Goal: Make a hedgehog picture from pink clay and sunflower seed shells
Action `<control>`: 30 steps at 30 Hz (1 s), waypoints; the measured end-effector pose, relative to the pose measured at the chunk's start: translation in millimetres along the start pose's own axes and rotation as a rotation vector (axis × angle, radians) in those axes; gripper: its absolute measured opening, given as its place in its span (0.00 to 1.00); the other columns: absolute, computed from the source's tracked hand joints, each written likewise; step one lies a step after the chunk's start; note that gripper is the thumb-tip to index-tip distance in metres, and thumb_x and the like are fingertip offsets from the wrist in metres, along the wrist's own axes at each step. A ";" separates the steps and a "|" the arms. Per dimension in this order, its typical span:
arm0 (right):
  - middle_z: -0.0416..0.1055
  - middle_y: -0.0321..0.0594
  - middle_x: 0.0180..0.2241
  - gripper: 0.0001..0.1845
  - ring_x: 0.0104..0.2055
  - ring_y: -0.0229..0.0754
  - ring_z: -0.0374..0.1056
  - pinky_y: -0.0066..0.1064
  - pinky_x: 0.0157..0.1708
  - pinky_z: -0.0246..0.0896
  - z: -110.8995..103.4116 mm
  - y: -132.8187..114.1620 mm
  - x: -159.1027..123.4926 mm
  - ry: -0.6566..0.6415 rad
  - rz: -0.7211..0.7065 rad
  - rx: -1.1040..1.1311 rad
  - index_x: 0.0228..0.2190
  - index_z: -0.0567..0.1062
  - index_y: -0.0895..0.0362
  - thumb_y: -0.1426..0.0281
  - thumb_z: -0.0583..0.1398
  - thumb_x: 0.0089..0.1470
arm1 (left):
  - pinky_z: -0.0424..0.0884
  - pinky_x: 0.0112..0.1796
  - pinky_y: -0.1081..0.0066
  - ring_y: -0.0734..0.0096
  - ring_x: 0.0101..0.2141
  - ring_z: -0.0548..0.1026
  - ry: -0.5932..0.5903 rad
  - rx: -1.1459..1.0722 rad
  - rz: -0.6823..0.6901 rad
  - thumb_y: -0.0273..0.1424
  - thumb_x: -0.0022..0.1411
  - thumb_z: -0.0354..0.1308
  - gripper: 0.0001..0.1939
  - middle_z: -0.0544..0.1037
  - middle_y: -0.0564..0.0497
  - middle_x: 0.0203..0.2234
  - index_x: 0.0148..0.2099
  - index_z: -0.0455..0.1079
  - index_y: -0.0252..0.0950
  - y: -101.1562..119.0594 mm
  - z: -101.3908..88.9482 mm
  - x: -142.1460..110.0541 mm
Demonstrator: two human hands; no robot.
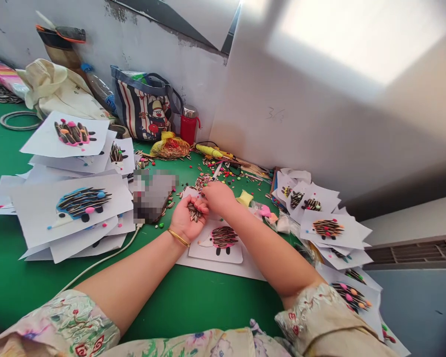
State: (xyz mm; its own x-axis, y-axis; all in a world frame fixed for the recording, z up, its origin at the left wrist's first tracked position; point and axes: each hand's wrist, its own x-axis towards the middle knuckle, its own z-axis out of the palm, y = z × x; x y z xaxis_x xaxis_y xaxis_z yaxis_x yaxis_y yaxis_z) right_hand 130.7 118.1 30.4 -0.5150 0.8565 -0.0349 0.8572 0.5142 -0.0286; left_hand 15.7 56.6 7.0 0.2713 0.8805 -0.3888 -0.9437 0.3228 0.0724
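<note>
My left hand (189, 218) is cupped around a small heap of striped sunflower seeds (195, 213), its fingers curled up at the sides. Just beyond it, my right hand (219, 198) is closed, fingertips close to the left fingers; what they pinch, if anything, is hidden. Under my wrists lies a white card (208, 254) bearing a hedgehog (224, 237) with a pink body, seed spines and black feet. Past my hands, loose seeds (204, 179) and small coloured balls are scattered over the green table (208, 302).
Stacks of hedgehog cards stand on the left (33, 218) and right (353, 233). A blurred-out dark phone (154, 198) lies beside my left hand with a white cable (100, 265). Yellow clay (245, 198), a red bottle (189, 126) and a striped bag (141, 106) sit farther back.
</note>
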 end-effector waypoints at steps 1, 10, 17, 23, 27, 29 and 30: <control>0.74 0.47 0.37 0.10 0.42 0.47 0.68 0.32 0.40 0.59 0.8 1.0 0.7 0.002 0.009 0.000 0.34 0.79 0.57 0.67 0.58 0.56 | 0.66 0.21 0.77 0.77 0.19 0.62 0.011 0.005 0.003 0.28 0.68 0.45 0.16 0.60 0.55 0.18 0.25 0.56 0.36 0.2 -0.6 0.4; 0.76 0.41 0.37 0.14 0.38 0.44 0.70 0.30 0.34 0.57 -3.4 41.7 -12.6 0.114 0.278 0.127 0.41 0.75 0.53 0.69 0.51 0.61 | 0.67 0.22 0.77 0.78 0.19 0.62 -0.003 0.020 -0.012 0.28 0.68 0.45 0.16 0.60 0.55 0.19 0.25 0.57 0.36 0.3 -1.1 0.1; 0.77 0.37 0.33 0.16 0.30 0.39 0.70 0.27 0.30 0.58 1.8 80.2 -44.9 0.182 0.450 0.408 0.45 0.72 0.54 0.67 0.48 0.62 | 0.69 0.23 0.76 0.77 0.20 0.63 0.001 0.023 -0.014 0.27 0.66 0.47 0.15 0.61 0.55 0.19 0.25 0.58 0.36 0.0 -1.1 0.5; 0.77 0.39 0.36 0.16 0.35 0.40 0.71 0.30 0.35 0.62 9.1 88.4 -86.3 0.216 0.500 0.480 0.41 0.76 0.54 0.69 0.51 0.58 | 0.69 0.23 0.77 0.78 0.20 0.64 0.025 0.039 -0.004 0.25 0.65 0.48 0.14 0.62 0.55 0.19 0.25 0.58 0.35 -1.0 1.7 -1.2; 0.76 0.41 0.40 0.12 0.41 0.43 0.70 0.34 0.41 0.63 10.3 74.5 -125.1 0.324 0.389 0.508 0.35 0.78 0.53 0.67 0.54 0.57 | 0.69 0.23 0.77 0.78 0.20 0.64 0.028 0.042 -0.011 0.25 0.65 0.48 0.14 0.62 0.55 0.19 0.25 0.58 0.35 -1.3 3.1 -2.3; 0.76 0.41 0.38 0.12 0.41 0.44 0.70 0.36 0.43 0.63 13.0 61.2 -144.3 0.324 0.346 0.559 0.35 0.78 0.53 0.68 0.54 0.57 | 0.69 0.23 0.77 0.78 0.20 0.64 0.032 0.040 -0.019 0.26 0.66 0.48 0.15 0.62 0.55 0.19 0.25 0.58 0.36 -1.5 3.6 -2.4; 0.77 0.40 0.38 0.12 0.40 0.43 0.71 0.35 0.41 0.64 14.9 53.7 -153.0 0.304 0.336 0.618 0.38 0.78 0.53 0.69 0.54 0.57 | 0.69 0.23 0.77 0.78 0.20 0.63 0.032 0.037 -0.022 0.26 0.66 0.47 0.15 0.62 0.55 0.19 0.25 0.58 0.36 -1.6 3.7 -2.2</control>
State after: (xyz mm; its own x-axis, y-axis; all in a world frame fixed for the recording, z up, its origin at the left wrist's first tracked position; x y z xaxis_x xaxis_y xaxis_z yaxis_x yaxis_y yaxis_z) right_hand 255.4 14.0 19.3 -0.1265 0.9830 0.1331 0.7621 0.1822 -0.6213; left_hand 17.3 55.4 11.2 0.2855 0.8617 -0.4194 -0.9296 0.3554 0.0973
